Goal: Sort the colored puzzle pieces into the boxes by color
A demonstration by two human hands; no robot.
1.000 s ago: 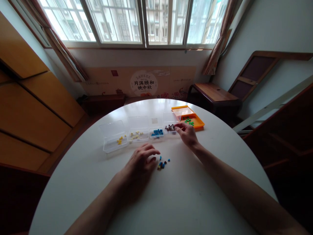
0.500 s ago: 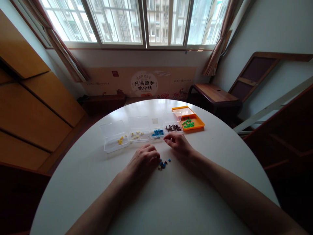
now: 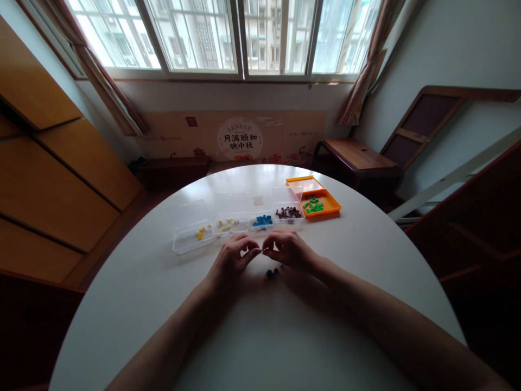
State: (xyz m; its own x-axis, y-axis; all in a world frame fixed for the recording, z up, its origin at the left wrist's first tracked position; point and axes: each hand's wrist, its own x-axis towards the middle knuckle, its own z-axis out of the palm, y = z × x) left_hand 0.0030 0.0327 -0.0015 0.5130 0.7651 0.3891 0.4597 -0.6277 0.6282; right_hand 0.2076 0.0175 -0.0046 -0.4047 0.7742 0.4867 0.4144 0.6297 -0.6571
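My left hand (image 3: 231, 262) and my right hand (image 3: 290, 251) meet fingertip to fingertip above the white round table (image 3: 260, 331). They pinch a tiny piece (image 3: 264, 250) between them; its colour is too small to tell. Just below the fingers lies a small pile of blue and dark pieces (image 3: 271, 272). Behind the hands stands a row of open clear boxes: one with yellow pieces (image 3: 191, 237), one with pale yellow pieces (image 3: 231, 224), one with blue pieces (image 3: 261, 220) and one with brown pieces (image 3: 288, 212).
An orange box (image 3: 325, 202) with green pieces sits at the right end of the row. A wooden bench (image 3: 358, 155) and a leaning frame stand beyond the table on the right, wooden cabinets on the left, windows behind.
My right hand came back from the brown-piece box toward me and to the left. My left hand lifted off the pile, and both hands' fingertips now meet on a tiny piece.
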